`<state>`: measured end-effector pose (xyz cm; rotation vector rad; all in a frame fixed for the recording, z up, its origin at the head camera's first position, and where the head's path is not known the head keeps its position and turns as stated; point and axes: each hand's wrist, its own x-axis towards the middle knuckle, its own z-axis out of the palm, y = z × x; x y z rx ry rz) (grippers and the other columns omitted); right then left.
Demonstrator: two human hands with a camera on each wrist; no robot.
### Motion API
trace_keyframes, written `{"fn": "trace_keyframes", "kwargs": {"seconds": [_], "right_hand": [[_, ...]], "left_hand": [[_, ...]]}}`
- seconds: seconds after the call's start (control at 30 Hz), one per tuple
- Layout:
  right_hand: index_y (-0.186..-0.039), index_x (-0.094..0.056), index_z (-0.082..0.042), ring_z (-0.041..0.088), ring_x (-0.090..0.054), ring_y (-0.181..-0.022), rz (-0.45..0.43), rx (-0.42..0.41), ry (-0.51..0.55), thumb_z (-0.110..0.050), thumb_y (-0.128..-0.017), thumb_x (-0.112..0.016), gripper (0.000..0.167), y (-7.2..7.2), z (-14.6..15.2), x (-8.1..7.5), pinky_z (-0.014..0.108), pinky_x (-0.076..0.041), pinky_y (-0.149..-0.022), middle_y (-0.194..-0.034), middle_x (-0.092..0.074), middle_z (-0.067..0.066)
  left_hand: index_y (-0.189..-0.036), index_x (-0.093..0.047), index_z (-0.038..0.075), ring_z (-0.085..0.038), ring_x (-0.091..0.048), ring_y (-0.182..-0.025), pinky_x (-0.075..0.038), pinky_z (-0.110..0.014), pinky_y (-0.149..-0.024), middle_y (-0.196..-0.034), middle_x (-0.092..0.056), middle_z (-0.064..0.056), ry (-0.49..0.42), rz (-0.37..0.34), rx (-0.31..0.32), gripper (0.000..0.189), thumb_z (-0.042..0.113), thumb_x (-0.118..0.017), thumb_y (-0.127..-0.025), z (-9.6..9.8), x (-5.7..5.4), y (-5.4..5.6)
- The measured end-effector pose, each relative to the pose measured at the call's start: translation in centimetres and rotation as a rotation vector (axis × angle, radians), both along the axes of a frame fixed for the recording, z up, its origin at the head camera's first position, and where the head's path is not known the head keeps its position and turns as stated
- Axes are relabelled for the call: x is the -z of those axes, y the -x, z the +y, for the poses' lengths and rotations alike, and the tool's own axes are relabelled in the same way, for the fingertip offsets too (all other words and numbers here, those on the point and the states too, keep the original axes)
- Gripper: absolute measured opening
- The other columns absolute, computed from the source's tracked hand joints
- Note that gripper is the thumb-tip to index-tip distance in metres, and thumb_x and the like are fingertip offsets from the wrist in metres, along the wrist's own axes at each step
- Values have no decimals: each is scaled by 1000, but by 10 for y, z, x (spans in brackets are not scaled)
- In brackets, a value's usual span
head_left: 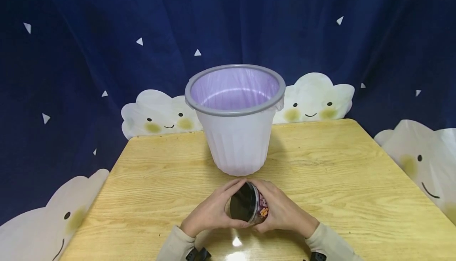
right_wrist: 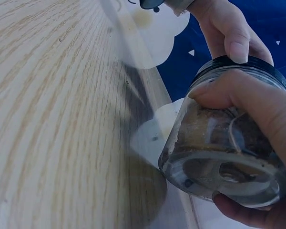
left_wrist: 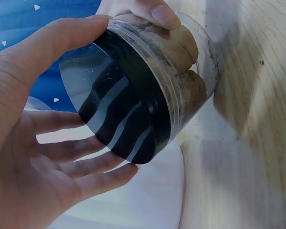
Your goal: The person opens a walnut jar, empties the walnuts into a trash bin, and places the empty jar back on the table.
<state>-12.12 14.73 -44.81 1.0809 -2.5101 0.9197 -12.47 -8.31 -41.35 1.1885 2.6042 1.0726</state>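
Note:
A clear jar [right_wrist: 219, 129] with brown pieces inside lies tilted on its side between both hands, at the table's front in the head view. Its black lid [head_left: 243, 203] faces left. My left hand [head_left: 213, 209] holds the lid by its edge, thumb on one side and fingertips on the other, with the palm apart from it in the left wrist view. My right hand [head_left: 285, 209] grips the jar's body near its base. A dark red label [head_left: 263, 206] with pale print and an orange mark shows beside the right hand.
Just beyond the hands stands a white bin [head_left: 238, 142] with a grey rim and a pale purple liner. The wooden table [head_left: 160, 174] spreads out on both sides. Behind it hangs a dark blue curtain [head_left: 160, 15] with white triangles and smiling clouds.

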Motion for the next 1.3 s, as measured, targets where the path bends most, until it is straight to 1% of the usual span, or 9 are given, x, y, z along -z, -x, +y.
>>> {"fn": "trace_keyframes", "kwargs": {"seconds": [0.17,0.33,0.53,0.67,0.8,0.93,1.07,1.13,1.3], "right_hand": [[-138,-45,-12,13,-55,-110,17,19,1,-40,-47,-89,104,-1,0,2,37,-49,-93,-127,-55,-3],[-135,-47,-10,14,-56,-107,36,23,5,-40,-45,-89,104,0,0,2,38,-50,-91,-125,-56,-2],[-135,-47,-10,15,-56,-106,49,25,-6,-41,-44,-89,104,0,-1,1,38,-51,-91,-124,-56,-1],[-135,-47,-12,15,-56,-105,46,30,-6,-41,-45,-89,104,0,0,1,38,-51,-89,-123,-56,-3],[-136,-46,-13,15,-56,-105,39,38,5,-40,-44,-90,105,1,2,2,39,-52,-88,-123,-56,-3],[-136,-47,-13,15,-55,-105,29,44,11,-40,-43,-90,105,0,3,3,39,-51,-89,-123,-56,-3],[-135,-47,-13,15,-55,-106,14,55,17,-39,-44,-90,105,-1,2,2,39,-51,-90,-123,-56,-3],[-136,-47,-13,16,-56,-106,8,48,18,-39,-44,-91,105,0,1,1,40,-52,-89,-123,-56,-3],[-135,-47,-12,18,-58,-103,-10,40,26,-36,-45,-91,103,1,3,-1,41,-53,-86,-120,-59,-1]], "left_hand": [[-150,-36,13,-18,-46,-130,-40,-38,-106,-146,-44,-3,-46,-26,-44,101,54,-82,-69,1,2,0],[-148,-39,17,-15,-54,-121,-47,-35,-99,-140,-51,3,-110,-17,-34,97,52,-83,-68,2,2,2],[-143,-45,15,-15,-57,-114,-51,-31,-91,-132,-56,3,-152,-59,-39,93,48,-86,-66,2,3,4],[-137,-50,18,-18,-61,-106,-53,-31,-86,-123,-60,2,-192,-152,-93,85,46,-87,-65,2,1,3],[-137,-51,16,-24,-62,-102,-55,-32,-82,-120,-61,-1,-226,-233,-130,84,43,-87,-66,-1,-2,4],[-138,-50,14,-24,-62,-103,-54,-33,-84,-120,-62,-1,-173,-204,-122,87,47,-86,-66,-3,-5,5],[-136,-51,18,-22,-62,-103,-53,-36,-85,-119,-63,2,-127,-152,-125,85,51,-85,-66,-8,-7,6],[-136,-52,20,-20,-62,-103,-53,-37,-86,-119,-63,3,-127,-147,-127,84,49,-86,-65,-11,-8,6],[-137,-51,18,-21,-57,-112,-50,-43,-92,-127,-59,0,-48,-109,-169,91,49,-88,-61,-17,-7,5]]}}
